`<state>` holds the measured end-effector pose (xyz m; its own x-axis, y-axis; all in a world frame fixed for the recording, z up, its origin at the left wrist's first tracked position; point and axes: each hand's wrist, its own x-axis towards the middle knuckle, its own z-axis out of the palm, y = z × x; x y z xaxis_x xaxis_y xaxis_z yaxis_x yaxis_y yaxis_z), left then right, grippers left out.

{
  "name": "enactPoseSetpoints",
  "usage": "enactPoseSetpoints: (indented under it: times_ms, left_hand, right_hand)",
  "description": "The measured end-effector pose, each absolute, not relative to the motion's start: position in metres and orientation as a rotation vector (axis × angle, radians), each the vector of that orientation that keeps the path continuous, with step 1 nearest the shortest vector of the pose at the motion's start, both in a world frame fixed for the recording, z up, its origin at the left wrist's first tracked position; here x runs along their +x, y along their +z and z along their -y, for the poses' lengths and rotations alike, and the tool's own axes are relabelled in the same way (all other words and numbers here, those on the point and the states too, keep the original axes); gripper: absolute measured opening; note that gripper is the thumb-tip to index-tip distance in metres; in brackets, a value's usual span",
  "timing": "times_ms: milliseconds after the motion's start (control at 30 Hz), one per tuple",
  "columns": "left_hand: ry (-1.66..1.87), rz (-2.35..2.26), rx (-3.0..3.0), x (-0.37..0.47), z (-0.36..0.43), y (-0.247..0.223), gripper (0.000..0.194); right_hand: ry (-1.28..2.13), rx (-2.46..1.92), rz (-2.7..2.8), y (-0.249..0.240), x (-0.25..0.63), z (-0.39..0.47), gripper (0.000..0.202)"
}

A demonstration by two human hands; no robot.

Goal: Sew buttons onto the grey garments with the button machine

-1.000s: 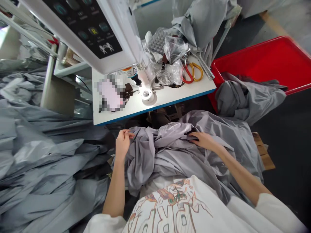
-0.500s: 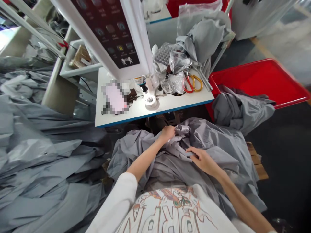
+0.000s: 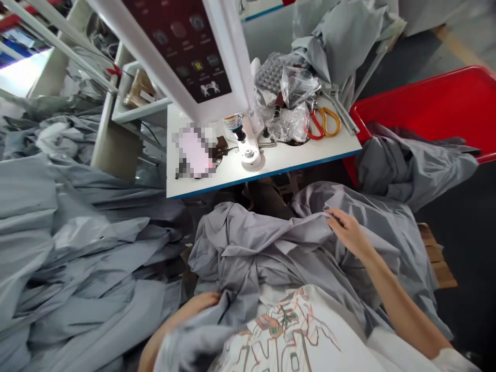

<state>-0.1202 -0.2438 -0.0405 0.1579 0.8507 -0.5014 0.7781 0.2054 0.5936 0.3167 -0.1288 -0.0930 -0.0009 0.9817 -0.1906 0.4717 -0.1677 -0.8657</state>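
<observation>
Head view: in the last 0.5 s the left hand (image 3: 208, 299) has drawn back beside the white shirt (image 3: 282, 330) and the right hand (image 3: 346, 230) forward, spreading the grey cloth (image 3: 251, 235) across the person's front. The right pinches its edge, which seems freer to handle; the left's grip I cannot tell. Beyond, the table (image 3: 281, 156) carries 1 wrench (image 3: 344, 112); a red bin (image 3: 430, 101) stands right.

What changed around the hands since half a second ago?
The left hand moved from the middle of the crumpled grey fabric back and leftward, toward the body. The bunch there opened out. The right hand shifted forward and right, pinching a fabric edge. The white, blue-edged table and red plastic bin stayed put.
</observation>
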Motion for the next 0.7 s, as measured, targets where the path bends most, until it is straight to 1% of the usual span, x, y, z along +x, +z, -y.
enactPoseSetpoints:
  times_ms: [67, 100, 133, 167, 200, 233, 300, 333, 367, 400, 467, 500, 533, 600, 700]
  left_hand:
    - [-0.129, -1.587, 1.603, -0.118, 0.23, -0.026, 0.037]
    - [-0.177, -1.599, 1.666, -0.111, 0.218, -0.019, 0.039]
    - [-0.146, -1.664, 1.774, -0.1, 0.204, -0.013, 0.038]
    - [-0.031, -1.648, 1.899, -0.084, 0.187, -0.007, 0.037]
    - [0.109, -1.634, 2.011, -0.065, 0.171, -0.003, 0.042]
    - [0.263, -1.601, 2.109, -0.044, 0.154, 0.001, 0.053]
    - [0.53, -1.417, 2.193, -0.001, 0.127, 0.005, 0.086]
    - [0.65, -1.322, 2.187, 0.018, 0.116, 0.007, 0.096]
    - [0.762, -1.257, 2.148, 0.033, 0.108, 0.008, 0.093]
    - [0.841, -1.236, 2.088, 0.044, 0.101, 0.009, 0.077]
    - [0.896, -1.238, 1.916, 0.052, 0.092, 0.008, 0.038]
    - [0.884, -1.25, 1.809, 0.049, 0.088, 0.006, 0.028]
    - [0.867, -1.251, 1.686, 0.044, 0.084, 0.002, 0.026]
    - [0.835, -1.227, 1.394, 0.029, 0.076, -0.014, 0.029]
    - [0.768, -1.218, 0.956, 0.01, 0.068, -0.056, 0.036]
  right_hand:
    - [1.137, -1.648, 1.452, -0.073, 0.311, 0.117, 0.019]
    - [1.159, -1.624, 1.409, -0.062, 0.307, 0.112, 0.018]
    - [1.185, -1.593, 1.361, -0.05, 0.302, 0.108, 0.018]
    - [1.218, -1.555, 1.312, -0.037, 0.296, 0.105, 0.018]
    - [1.256, -1.509, 1.273, -0.024, 0.289, 0.102, 0.018]
    - [1.295, -1.457, 1.25, -0.012, 0.282, 0.101, 0.018]
    - [1.378, -1.362, 1.263, 0.011, 0.267, 0.097, 0.02]
    - [1.411, -1.334, 1.291, 0.021, 0.26, 0.095, 0.021]
    - [1.427, -1.322, 1.325, 0.028, 0.255, 0.093, 0.022]
    - [1.43, -1.324, 1.36, 0.032, 0.25, 0.09, 0.022]
    - [1.418, -1.348, 1.417, 0.03, 0.246, 0.08, 0.024]
    - [1.414, -1.36, 1.45, 0.025, 0.246, 0.074, 0.026]
    - [1.411, -1.365, 1.498, 0.017, 0.246, 0.068, 0.027]
    - [1.389, -1.361, 1.67, -0.004, 0.249, 0.053, 0.024]
    - [1.331, -1.327, 2.011, -0.03, 0.256, 0.026, 0.02]
